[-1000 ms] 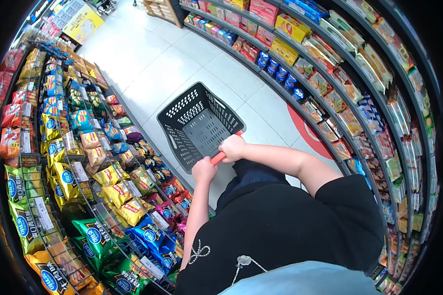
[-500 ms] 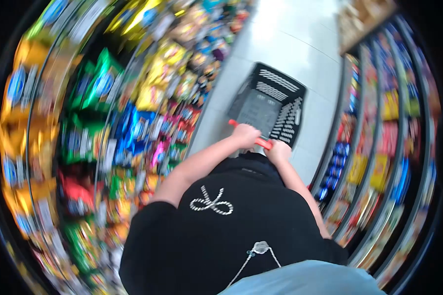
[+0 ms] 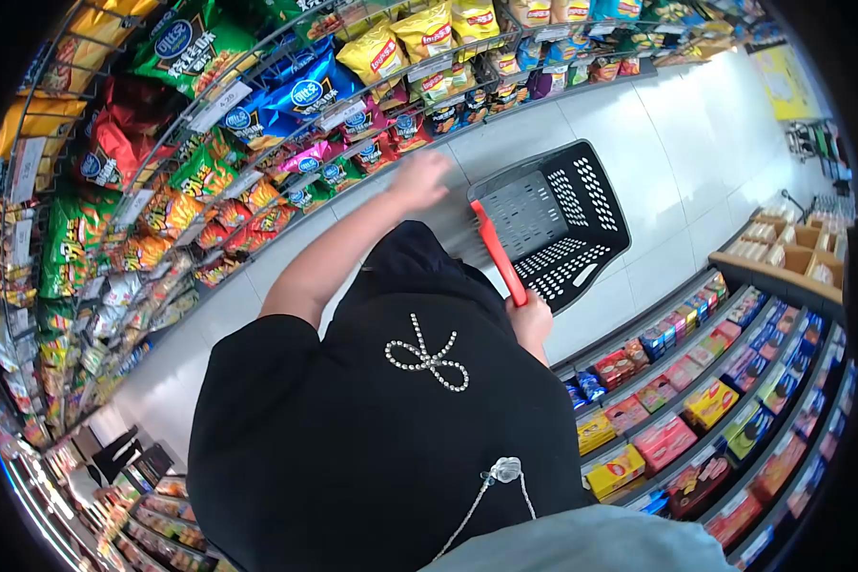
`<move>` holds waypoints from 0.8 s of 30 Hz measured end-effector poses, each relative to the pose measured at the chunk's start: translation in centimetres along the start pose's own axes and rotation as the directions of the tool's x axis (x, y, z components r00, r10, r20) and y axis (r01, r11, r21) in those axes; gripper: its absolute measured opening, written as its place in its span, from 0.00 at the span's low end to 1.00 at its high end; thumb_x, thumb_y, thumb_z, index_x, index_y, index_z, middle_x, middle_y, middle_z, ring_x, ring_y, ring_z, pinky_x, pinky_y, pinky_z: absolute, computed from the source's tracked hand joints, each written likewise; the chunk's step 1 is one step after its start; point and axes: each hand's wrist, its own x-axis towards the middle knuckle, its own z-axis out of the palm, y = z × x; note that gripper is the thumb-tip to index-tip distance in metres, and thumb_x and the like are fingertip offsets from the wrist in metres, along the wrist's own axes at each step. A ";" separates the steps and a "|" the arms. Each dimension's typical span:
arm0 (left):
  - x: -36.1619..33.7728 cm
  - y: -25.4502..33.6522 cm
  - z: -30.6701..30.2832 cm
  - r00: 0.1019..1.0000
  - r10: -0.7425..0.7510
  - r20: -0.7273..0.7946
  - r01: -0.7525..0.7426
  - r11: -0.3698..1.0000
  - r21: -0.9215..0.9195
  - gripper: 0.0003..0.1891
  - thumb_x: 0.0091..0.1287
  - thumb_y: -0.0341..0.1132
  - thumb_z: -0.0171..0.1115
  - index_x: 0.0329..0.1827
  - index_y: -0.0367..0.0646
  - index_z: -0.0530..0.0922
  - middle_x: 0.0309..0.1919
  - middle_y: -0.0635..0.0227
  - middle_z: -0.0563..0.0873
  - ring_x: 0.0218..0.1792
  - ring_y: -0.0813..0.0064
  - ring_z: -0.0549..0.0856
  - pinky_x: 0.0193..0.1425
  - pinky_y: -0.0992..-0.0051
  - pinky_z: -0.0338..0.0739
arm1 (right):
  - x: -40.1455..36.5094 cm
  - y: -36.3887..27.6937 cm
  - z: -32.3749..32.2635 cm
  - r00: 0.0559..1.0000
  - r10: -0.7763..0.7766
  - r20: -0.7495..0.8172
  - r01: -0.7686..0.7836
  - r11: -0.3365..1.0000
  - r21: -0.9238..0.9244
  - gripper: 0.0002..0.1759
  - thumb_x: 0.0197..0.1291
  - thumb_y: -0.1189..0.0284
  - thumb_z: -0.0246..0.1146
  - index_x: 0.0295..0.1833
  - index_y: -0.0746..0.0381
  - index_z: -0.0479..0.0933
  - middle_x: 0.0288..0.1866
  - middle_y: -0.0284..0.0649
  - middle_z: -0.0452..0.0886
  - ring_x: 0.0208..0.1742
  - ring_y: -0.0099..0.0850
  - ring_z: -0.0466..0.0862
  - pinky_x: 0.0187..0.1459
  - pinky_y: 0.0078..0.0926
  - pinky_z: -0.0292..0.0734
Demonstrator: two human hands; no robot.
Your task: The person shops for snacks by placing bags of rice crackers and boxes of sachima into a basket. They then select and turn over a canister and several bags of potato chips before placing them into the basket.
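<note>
My right hand point(image 3: 532, 322) is wrapped round the near end of the red handle point(image 3: 500, 255) of a black shopping basket point(image 3: 591, 214). The basket has slotted walls, and nothing shows inside it. Away from the handle, my left hand point(image 3: 419, 181) is in the air beside the basket, towards the snack shelves. It looks open, with loosely bent, slightly blurred fingers and nothing visible in them. Nearest to it on the lower shelf are red bags of snacks point(image 3: 410, 132) and a pink bag point(image 3: 310, 157).
Wire racks on the left hold yellow chip bags point(image 3: 424, 33), blue bags point(image 3: 305, 92) and green bags point(image 3: 195, 48). Shelves of boxed sweets point(image 3: 663, 439) line the right side. A wooden display point(image 3: 796, 253) stands at that aisle's far end. Pale floor tiles point(image 3: 667, 124) run between.
My left hand has let go of the red handle and moved left towards the snack bags. The view has turned left. My right hand still holds the handle.
</note>
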 end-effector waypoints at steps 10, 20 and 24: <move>5.9 -11.5 -9.1 0.830 -0.266 -0.489 0.398 0.898 0.187 0.19 0.51 0.33 0.61 0.47 0.39 0.72 0.44 0.54 0.77 0.47 0.55 0.75 0.51 0.64 0.71 | 0.4 1.1 -0.6 0.998 0.002 -0.069 0.000 0.999 0.033 0.13 0.36 0.62 0.66 0.28 0.57 0.77 0.26 0.41 0.78 0.29 0.43 0.79 0.31 0.40 0.74; 12.2 -17.8 -7.7 0.776 -0.526 -0.348 0.620 0.533 0.575 0.15 0.60 0.33 0.44 0.48 0.47 0.74 0.50 0.67 0.77 0.58 0.70 0.69 0.58 0.49 0.55 | 0.3 2.3 -0.8 0.998 -0.009 -0.060 0.010 1.000 0.013 0.11 0.40 0.63 0.66 0.24 0.57 0.75 0.25 0.43 0.78 0.28 0.44 0.79 0.30 0.40 0.73; 12.2 -17.7 -7.9 0.771 -0.528 -0.358 0.624 0.512 0.590 0.13 0.60 0.33 0.44 0.45 0.49 0.75 0.49 0.70 0.79 0.57 0.71 0.70 0.57 0.46 0.53 | 0.6 1.7 -1.3 0.992 0.032 -0.118 -0.029 0.999 0.030 0.12 0.43 0.60 0.64 0.25 0.57 0.75 0.26 0.41 0.78 0.30 0.43 0.79 0.31 0.40 0.73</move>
